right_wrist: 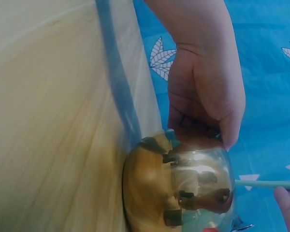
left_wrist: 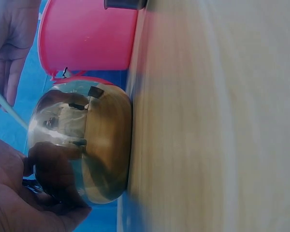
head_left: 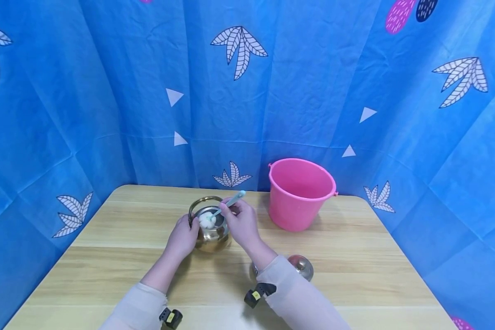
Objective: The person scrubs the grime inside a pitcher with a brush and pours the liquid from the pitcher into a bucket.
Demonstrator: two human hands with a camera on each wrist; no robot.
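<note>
A shiny gold-coloured metal kettle [head_left: 211, 242] stands on the table with its top uncovered and its hoop handle [head_left: 204, 200] raised. My left hand [head_left: 184, 237] grips the kettle's left side near the base of that handle; in the left wrist view, fingers [left_wrist: 48, 208] curl against its body. Between thumb and fingers my right hand [head_left: 244, 224] pinches the pale blue-green handle of a brush [head_left: 236, 198]. The brush slants down to the left, its white head [head_left: 207, 220] at the kettle's mouth. How deep the head sits cannot be told.
A pink bucket [head_left: 290, 213] stands at the back right of the wooden table [head_left: 354, 275]. Near my right wrist lies a round metal lid [head_left: 301, 265] with a knob, partly hidden by the sleeve. Blue patterned curtain [head_left: 239, 110] surrounds the table's back and sides.
</note>
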